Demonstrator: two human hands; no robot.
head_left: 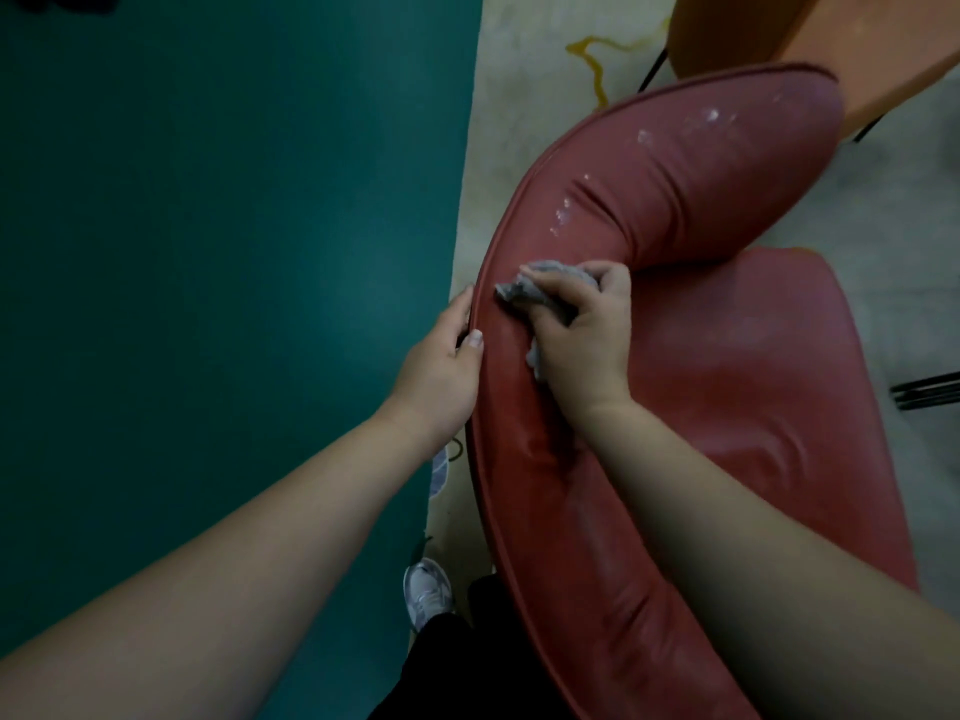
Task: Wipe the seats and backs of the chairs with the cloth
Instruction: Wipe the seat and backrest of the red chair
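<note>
A red padded chair fills the right half of the view, its curved back (675,168) arching toward me and its seat (769,356) beyond. White specks dot the upper part of the back. My right hand (582,335) grips a crumpled grey cloth (535,291) and presses it against the inner face of the back near its top edge. My left hand (441,366) holds the back's rim from the outside, thumb over the piping and fingers behind it.
An orange chair (779,33) stands just behind the red one at the top right. A teal surface (234,252) covers the left half. Pale patterned floor (519,70) shows between them. My shoe (428,589) is below, and dark thin chair legs (924,392) are at the right edge.
</note>
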